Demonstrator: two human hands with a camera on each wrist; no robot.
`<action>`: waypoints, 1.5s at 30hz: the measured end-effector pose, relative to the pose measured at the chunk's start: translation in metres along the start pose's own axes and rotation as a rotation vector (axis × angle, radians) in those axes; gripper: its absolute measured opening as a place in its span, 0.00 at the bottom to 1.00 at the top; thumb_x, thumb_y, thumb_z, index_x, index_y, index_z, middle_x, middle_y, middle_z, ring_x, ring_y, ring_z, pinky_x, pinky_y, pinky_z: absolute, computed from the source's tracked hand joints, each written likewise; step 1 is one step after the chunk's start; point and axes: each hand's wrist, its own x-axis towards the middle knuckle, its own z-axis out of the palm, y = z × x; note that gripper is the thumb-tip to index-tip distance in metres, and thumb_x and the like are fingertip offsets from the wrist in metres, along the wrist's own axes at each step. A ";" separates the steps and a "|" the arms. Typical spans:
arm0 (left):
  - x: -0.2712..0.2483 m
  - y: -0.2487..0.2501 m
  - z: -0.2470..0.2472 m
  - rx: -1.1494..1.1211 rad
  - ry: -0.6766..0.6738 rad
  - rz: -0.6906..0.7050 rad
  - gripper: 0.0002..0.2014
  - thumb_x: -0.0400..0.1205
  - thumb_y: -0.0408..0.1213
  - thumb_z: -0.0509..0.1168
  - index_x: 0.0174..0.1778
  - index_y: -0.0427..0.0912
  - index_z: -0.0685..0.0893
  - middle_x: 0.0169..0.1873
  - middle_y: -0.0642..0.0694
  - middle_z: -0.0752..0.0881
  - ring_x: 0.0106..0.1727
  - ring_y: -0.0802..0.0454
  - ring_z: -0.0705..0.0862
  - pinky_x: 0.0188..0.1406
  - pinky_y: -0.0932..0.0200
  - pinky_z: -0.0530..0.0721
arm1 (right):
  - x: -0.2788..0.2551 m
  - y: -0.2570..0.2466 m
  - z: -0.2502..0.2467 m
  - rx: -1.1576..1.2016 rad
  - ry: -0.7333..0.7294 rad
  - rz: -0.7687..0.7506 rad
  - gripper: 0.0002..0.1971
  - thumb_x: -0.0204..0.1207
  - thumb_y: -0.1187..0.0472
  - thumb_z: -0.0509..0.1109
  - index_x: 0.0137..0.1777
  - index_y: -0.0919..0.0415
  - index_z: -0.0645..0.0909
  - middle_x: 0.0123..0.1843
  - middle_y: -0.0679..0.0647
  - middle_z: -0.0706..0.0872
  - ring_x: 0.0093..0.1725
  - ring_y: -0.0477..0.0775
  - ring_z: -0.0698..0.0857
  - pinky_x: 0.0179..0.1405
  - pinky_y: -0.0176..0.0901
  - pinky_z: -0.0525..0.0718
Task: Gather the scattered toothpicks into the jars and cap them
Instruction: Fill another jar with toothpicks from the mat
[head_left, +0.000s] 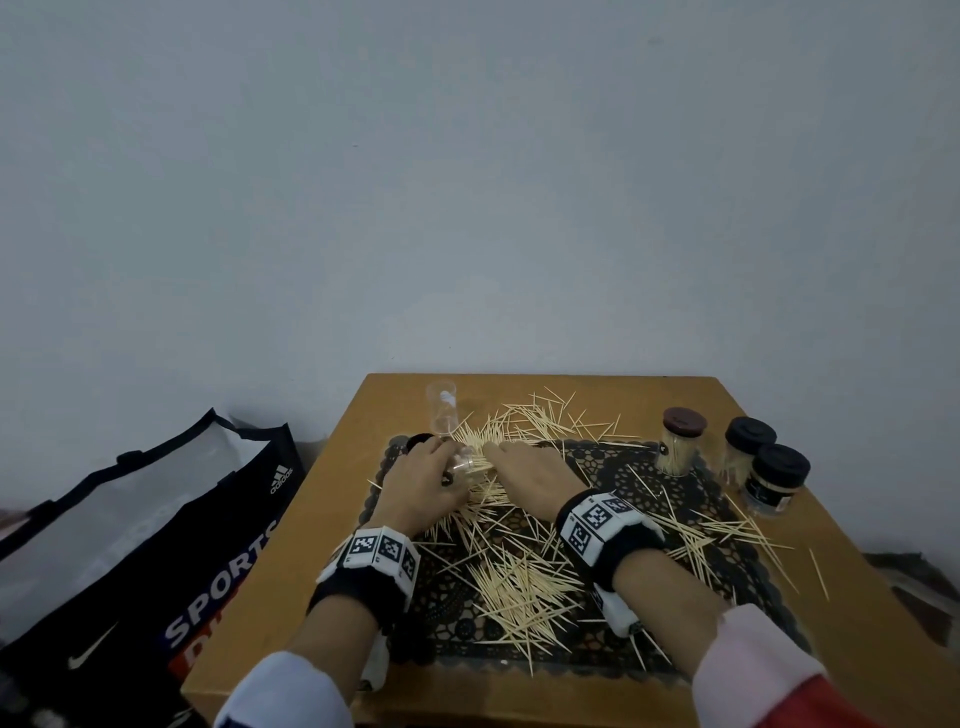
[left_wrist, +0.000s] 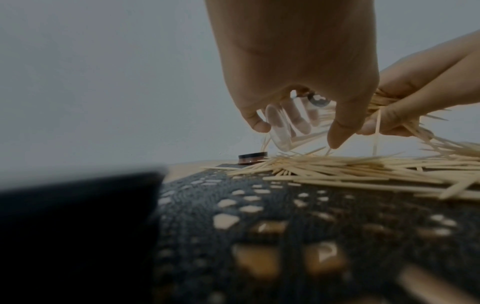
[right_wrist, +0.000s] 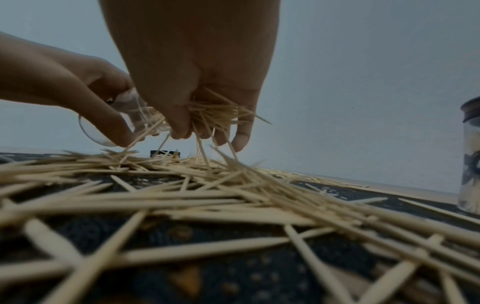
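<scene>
Table (head_left: 332, 467) carries everything; black lace mat (head_left: 691, 499) at its centre is my landmark.

Sports bag (head_left: 130, 525) sits on the floor, well off the mat's left side, not in play.

Toothpicks (head_left: 519, 577) cover most of the mat, thickest at its near-middle and along its far edge, with strays running off onto bare wood at the far and right sides. Most of the task looks still ahead.

Three capped jars (head_left: 683, 441) stand at the mat's right edge, toothpicks showing inside at least two; parked clear of the work zone so they don't get knocked, I'd guess.

Tall clear jar (head_left: 443, 410) stands upright just beyond the mat's far-left corner, open and looking empty, probably next in line.

Left hand (head_left: 423, 483) curls round a second clear jar (left_wrist: 288, 123), held tipped on its side just above the mat's far-left part, mouth toward the other hand. The tilt makes sense: long picks slide in lengthwise instead of jamming upright.

Right hand (head_left: 530, 475) is clenched on a bundle of toothpicks (right_wrist: 215, 113) right at that mouth; several ends splay and hang loose, so some may drop.

Dark lid (left_wrist: 253, 158) lies flat near the mat's far-left corner, within reach for capping.
</scene>
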 end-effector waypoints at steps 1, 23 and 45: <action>0.000 0.001 0.000 -0.007 -0.019 0.010 0.24 0.79 0.49 0.69 0.71 0.47 0.77 0.55 0.52 0.80 0.54 0.53 0.78 0.51 0.57 0.78 | 0.000 0.000 0.000 0.009 0.000 -0.001 0.12 0.82 0.68 0.60 0.64 0.60 0.70 0.54 0.55 0.81 0.48 0.56 0.80 0.39 0.45 0.73; 0.002 0.001 0.006 -0.133 -0.086 0.004 0.24 0.77 0.47 0.71 0.69 0.47 0.76 0.56 0.51 0.82 0.54 0.52 0.81 0.53 0.53 0.81 | -0.001 0.001 -0.009 0.280 0.172 -0.004 0.21 0.70 0.79 0.65 0.59 0.58 0.76 0.54 0.49 0.81 0.48 0.48 0.77 0.44 0.33 0.69; 0.002 0.004 0.005 -0.267 -0.102 -0.018 0.25 0.79 0.49 0.72 0.69 0.46 0.73 0.41 0.56 0.82 0.41 0.56 0.82 0.40 0.60 0.75 | 0.002 0.008 -0.005 0.361 0.390 -0.027 0.08 0.70 0.74 0.73 0.43 0.61 0.85 0.46 0.52 0.84 0.44 0.51 0.82 0.46 0.43 0.80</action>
